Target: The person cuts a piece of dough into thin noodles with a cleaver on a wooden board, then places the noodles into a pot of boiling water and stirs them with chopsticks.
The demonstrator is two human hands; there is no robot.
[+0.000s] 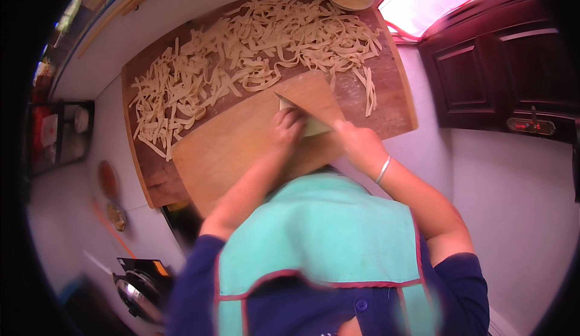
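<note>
Dark-edged metal kitchen knife [312, 118], over the tan rectangular wooden board [235, 139], is clamped in the right hand [356, 142] while the left hand [289, 126] curls beside its blade, grip unclear; slicing seems underway, calling for left fingertips tucked clear.

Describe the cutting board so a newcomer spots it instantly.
Start at the brown table, its far part strewn with noodle strips. On the near side, under the left hand, lies the slanted cutting board; its lighter tan stands apart from the darker table.

Dark panelled door [468, 73], bright pinkish light [444, 0] beside it, pale walls [513, 185]
</note>
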